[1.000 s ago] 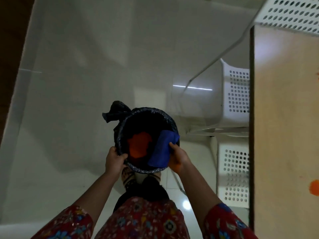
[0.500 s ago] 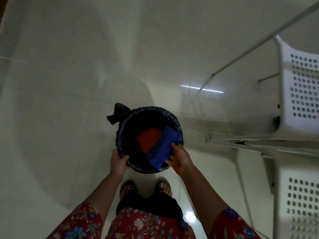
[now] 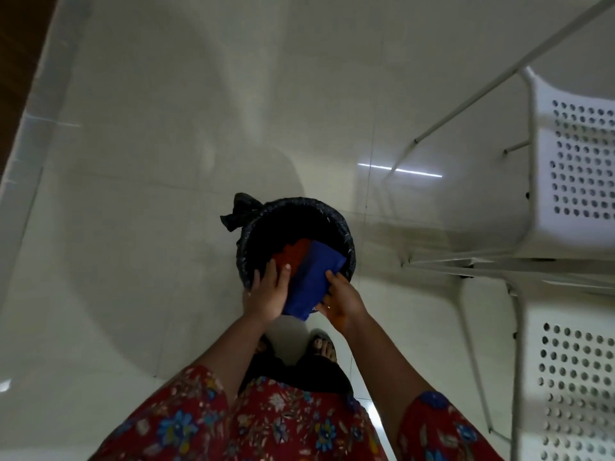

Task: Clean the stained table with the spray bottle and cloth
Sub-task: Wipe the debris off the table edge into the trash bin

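**Both hands now on the cloth over the bin**

The person stands over a black-lined bin (image 3: 296, 242) on the pale tiled floor (image 3: 149, 194). A moment ago the left hand (image 3: 268, 294) was gripping the near rim of the bin while the right hand (image 3: 341, 302) alone held the blue cloth (image 3: 311, 282). The left hand has since let go of the rim and closed against the cloth's left edge, so the cloth is pinched between the two hands, its far end reaching over the bin's opening and its near end hanging just past the rim toward the person. Both hands are partly curled around the cloth, neither spread wide.

Inside the bin, an orange-red mass (image 3: 294, 256) lies touching the cloth's far left side. It looks like wiped-up residue, though that is only a guess.

My reading is that the cloth is being shaken or squeezed off into the bin, a mid-task step between wipes. The view has also swung away from the worktop, which is out of sight, as is the spray bottle. So I cannot judge how much stain remains. White perforated chairs (image 3: 579, 168) stand to the right, well apart from the bin.

No brand, label or writing can be read anywhere; the bin liner and cloth are plain.
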`<state>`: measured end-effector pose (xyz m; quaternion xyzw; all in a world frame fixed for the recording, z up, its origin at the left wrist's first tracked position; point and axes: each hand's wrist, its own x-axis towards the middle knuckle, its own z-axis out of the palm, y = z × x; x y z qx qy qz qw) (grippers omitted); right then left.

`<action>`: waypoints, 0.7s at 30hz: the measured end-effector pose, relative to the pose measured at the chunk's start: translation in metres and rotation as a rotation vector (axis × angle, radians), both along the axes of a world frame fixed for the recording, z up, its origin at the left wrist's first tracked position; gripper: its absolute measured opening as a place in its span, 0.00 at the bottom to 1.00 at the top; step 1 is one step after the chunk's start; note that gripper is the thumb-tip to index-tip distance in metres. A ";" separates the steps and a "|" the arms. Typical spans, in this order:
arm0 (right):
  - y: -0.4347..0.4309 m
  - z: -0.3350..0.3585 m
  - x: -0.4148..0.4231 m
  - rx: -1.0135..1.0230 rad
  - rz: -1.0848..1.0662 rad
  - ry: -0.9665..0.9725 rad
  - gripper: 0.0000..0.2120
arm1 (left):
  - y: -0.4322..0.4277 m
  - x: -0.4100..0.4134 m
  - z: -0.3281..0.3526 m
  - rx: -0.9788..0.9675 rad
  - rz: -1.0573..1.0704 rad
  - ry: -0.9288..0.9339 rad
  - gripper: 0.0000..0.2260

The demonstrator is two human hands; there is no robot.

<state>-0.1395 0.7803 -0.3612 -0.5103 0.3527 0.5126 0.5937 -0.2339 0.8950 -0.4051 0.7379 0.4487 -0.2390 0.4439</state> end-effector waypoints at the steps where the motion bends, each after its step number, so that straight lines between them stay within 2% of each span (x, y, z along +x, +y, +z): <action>1: 0.001 0.004 0.000 0.013 -0.014 -0.005 0.14 | 0.003 0.003 0.010 0.005 -0.003 -0.089 0.27; 2: -0.001 0.014 0.000 0.024 -0.022 -0.015 0.13 | 0.004 0.007 0.022 -0.064 -0.018 -0.178 0.26; 3: -0.001 0.025 0.000 0.027 -0.024 -0.023 0.13 | 0.003 0.007 0.037 -0.146 -0.056 -0.184 0.25; 4: 0.000 0.039 -0.001 0.028 -0.013 -0.033 0.13 | 0.002 0.005 0.049 -0.161 -0.098 -0.087 0.25; 6: 0.002 0.073 -0.004 0.009 0.029 -0.083 0.10 | 0.008 -0.002 0.074 0.018 -0.082 0.081 0.26; 8: -0.002 0.118 -0.012 -0.021 0.072 -0.177 0.07 | 0.007 -0.010 0.125 0.086 0.135 -0.063 0.23; 10: -0.010 0.178 -0.025 -0.032 0.081 -0.291 0.06 | -0.008 -0.016 0.202 -0.082 0.425 -0.280 0.20; 12: -0.019 0.236 -0.043 -0.073 0.130 -0.437 0.07 | -0.032 -0.020 0.281 -0.355 0.628 -0.368 0.20; 14: -0.034 0.292 -0.062 -0.101 0.221 -0.577 0.12 | -0.060 -0.029 0.345 -0.502 0.637 -0.374 0.22; 16: -0.047 0.330 -0.082 -0.088 0.331 -0.681 0.15 | -0.084 -0.042 0.381 -0.556 0.623 -0.364 0.25; 18: -0.073 0.361 -0.103 -0.058 0.463 -0.829 0.14 | -0.110 -0.061 0.409 -0.526 0.633 -0.402 0.25; 21: -0.111 0.389 -0.123 -0.135 0.697 -1.099 0.16 | -0.145 -0.085 0.438 -0.474 0.741 -0.456 0.21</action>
